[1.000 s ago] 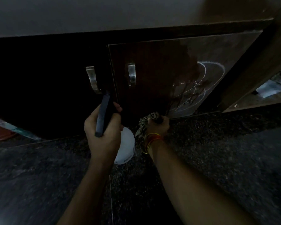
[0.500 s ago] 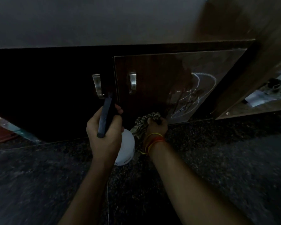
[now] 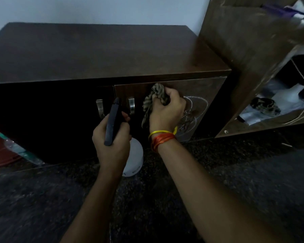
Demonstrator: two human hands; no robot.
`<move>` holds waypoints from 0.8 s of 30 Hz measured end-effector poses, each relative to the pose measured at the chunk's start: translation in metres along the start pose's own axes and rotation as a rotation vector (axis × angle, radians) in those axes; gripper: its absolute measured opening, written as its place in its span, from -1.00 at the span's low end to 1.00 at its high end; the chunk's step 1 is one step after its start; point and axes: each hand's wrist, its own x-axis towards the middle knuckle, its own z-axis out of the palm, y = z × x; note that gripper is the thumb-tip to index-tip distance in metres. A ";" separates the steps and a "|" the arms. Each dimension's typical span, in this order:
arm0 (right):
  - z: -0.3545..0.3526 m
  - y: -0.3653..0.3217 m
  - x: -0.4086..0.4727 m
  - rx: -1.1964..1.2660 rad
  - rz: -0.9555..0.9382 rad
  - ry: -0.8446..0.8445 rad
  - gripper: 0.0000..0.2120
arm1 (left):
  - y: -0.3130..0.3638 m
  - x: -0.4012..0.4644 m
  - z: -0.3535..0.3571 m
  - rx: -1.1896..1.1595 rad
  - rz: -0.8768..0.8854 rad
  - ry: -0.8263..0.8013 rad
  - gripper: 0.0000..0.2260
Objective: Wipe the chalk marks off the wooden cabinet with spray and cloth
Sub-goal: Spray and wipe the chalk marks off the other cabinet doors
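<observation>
right hand (image 3: 166, 109) clenches cloth (image 3: 154, 100) | left hand (image 3: 112, 137) grips spray bottle (image 3: 132, 156) | chalk marks (image 3: 191, 114) just right of cloth | wipe firmly rightward, overlapping strokes

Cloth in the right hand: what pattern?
Striped, tan and dark, on the cloth; head view.

Dim room, pale wall (image 3: 95, 9), dark speckled floor (image 3: 253, 172).
</observation>
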 end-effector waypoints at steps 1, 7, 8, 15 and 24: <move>0.002 -0.005 -0.002 0.007 -0.043 -0.004 -0.76 | 0.001 0.000 0.000 0.001 0.000 0.007 -0.85; -0.002 -0.011 -0.007 -0.057 -0.284 -0.040 -0.72 | 0.001 0.000 0.009 0.009 0.023 0.015 -0.87; -0.004 -0.008 -0.003 -0.065 -0.297 -0.037 -0.72 | 0.000 0.000 0.011 0.010 0.023 0.010 -0.87; -0.017 0.003 0.024 -0.052 -0.275 0.012 -0.76 | -0.004 0.002 0.018 0.017 0.020 0.013 -0.87; -0.025 0.006 0.033 -0.096 -0.265 0.034 -0.75 | 0.004 0.007 0.019 0.068 -0.021 0.049 -0.77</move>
